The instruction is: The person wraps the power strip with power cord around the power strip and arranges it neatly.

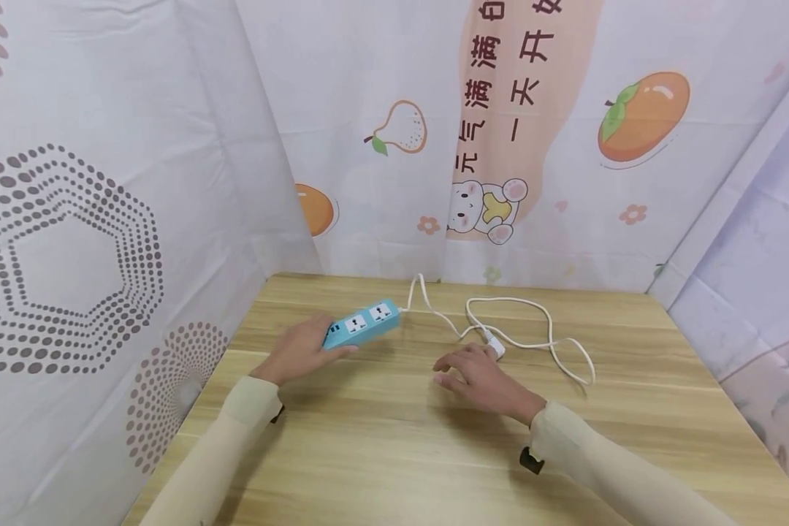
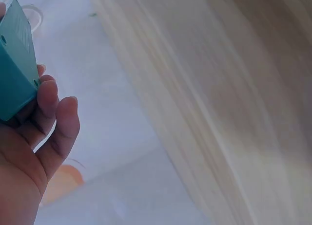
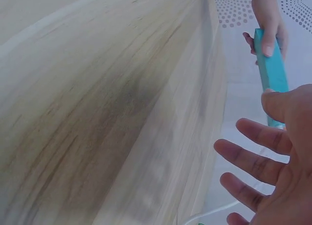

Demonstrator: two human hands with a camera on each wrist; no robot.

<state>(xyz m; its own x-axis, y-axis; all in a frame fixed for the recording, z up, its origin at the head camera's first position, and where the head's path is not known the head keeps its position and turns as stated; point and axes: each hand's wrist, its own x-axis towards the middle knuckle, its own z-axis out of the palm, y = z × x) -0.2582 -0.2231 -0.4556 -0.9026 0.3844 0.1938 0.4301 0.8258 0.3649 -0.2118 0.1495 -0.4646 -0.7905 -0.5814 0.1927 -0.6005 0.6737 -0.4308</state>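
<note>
My left hand (image 1: 304, 349) grips the near end of a light-blue power strip (image 1: 363, 326), thumb along its side and fingers around the far side. White socket faces and small USB ports show on its top. In the left wrist view the strip (image 2: 17, 64) sits in the curled fingers (image 2: 66, 120). From its far end runs a white cord (image 1: 434, 310) to a white plug (image 1: 494, 345) on the table. My right hand (image 1: 483, 380) hovers just in front of the plug, holding nothing, its fingers (image 3: 248, 157) spread and slightly bent in the right wrist view.
The cord lies in a loose loop (image 1: 551, 321) on the right half of the wood-grain table (image 1: 381, 453). A printed white curtain (image 1: 368, 66) hangs behind the table's back edge, with another curtain (image 1: 92, 409) along the left side.
</note>
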